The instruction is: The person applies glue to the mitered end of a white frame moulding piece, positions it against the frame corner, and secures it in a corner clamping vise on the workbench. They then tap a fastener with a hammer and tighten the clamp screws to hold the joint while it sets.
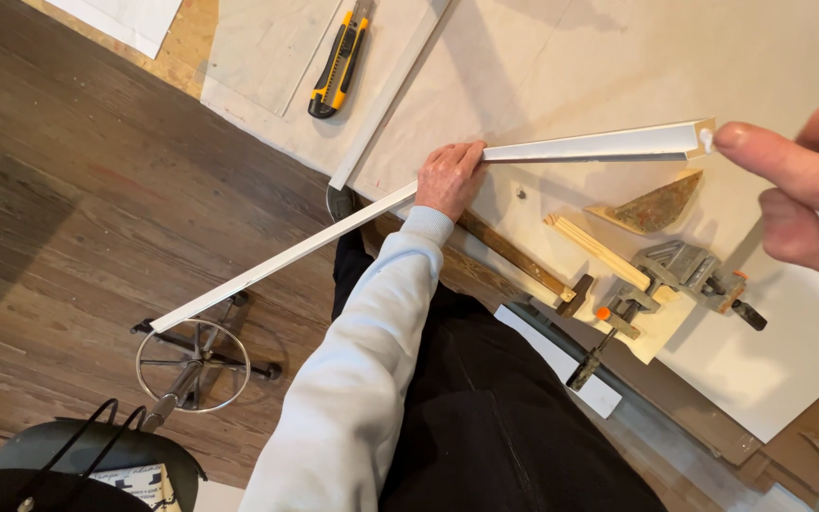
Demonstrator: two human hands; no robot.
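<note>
My left hand grips a long white moulding strip near its middle. It holds the strip just above the pale work table, and the strip's left part juts out over the wooden floor. The strip's right end is cut at an angle and shows bare wood with a small white dab. My right hand is close to the camera, its index fingertip touching that cut end, the other fingers loosely curled with nothing in them.
A yellow and black utility knife and a second white strip lie on the table. A triangular wood piece, wooden sticks, a metal corner clamp and a bar clamp sit near the edge. A stool stands on the floor.
</note>
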